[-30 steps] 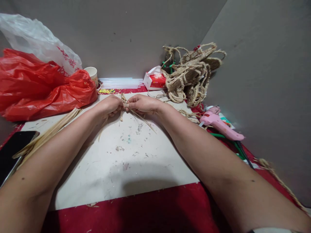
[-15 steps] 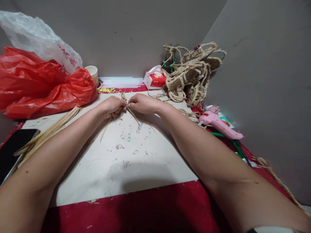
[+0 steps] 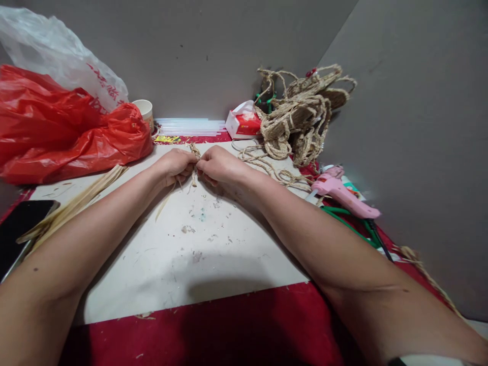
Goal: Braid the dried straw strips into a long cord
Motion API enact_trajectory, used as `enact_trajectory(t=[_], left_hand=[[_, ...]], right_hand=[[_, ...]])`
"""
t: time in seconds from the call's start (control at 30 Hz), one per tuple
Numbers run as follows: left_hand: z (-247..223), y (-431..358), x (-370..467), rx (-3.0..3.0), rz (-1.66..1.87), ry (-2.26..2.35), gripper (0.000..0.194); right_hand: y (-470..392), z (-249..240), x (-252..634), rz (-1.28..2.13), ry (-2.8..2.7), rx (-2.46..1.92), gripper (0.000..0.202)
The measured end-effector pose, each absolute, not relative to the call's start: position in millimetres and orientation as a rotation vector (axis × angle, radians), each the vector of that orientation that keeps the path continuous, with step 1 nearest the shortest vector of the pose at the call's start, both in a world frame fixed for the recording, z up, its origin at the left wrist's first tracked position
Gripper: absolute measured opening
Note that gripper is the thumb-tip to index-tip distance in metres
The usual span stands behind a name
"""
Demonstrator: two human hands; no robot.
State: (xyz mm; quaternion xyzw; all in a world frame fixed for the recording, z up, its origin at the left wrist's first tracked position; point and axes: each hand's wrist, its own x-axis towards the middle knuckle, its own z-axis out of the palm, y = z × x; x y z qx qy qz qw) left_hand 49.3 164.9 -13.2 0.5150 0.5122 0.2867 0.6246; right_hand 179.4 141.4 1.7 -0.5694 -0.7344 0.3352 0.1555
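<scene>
With left fingers [image 3: 189, 158] and right fingers [image 3: 205, 163] pinched closed on straw [image 3: 194, 151] near twelve o'clock, best to pull gently, evenly, without splitting it.

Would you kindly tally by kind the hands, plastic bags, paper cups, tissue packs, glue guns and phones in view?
Hands: 2 (left hand, right hand)
Plastic bags: 2 (red bag, whitish bag)
Paper cup: 1
Tissue pack: 1
Pink glue gun: 1
Phone: 1
Total: 8
</scene>
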Motion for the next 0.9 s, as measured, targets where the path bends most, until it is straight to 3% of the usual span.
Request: enact_trajectory(t=[0.17,0.27,0.33,0.5,0.57,0.7,0.9], left_hand=[[-10.0,159.4,51.7,1.138,0.699,1.17,0.032],[-9.0,156.9,50.4,1.147,0.685,1.152,0.033],[-9.7,157.7,48.0,1.125,0.664,1.115,0.033],[-12.4,163.5,41.4,1.067,0.627,1.067,0.021],[-12.0,164.7,40.0,1.042,0.629,1.061,0.02],[-9.2,164.1,39.8,1.018,0.602,1.026,0.015],[-10.8,163.9,41.0,1.057,0.629,1.022,0.019]], right_hand=[[133.3,-3.2,171.3,0.474,-2.31,-1.742,0.023],[130.0,-2.3,171.0,0.368,-2.424,-1.686,0.024],[125.4,4.4,174.2,0.508,-2.563,-1.565,0.021],[118.9,34.6,196.5,1.31,-2.732,-1.115,0.023],[125.8,40.4,206.2,1.323,-2.516,-1.16,0.026],[147.0,26.1,209.6,0.98,-1.861,-1.498,0.028],[156.3,-3.9,188.7,1.473,-1.625,-1.44,0.03]])
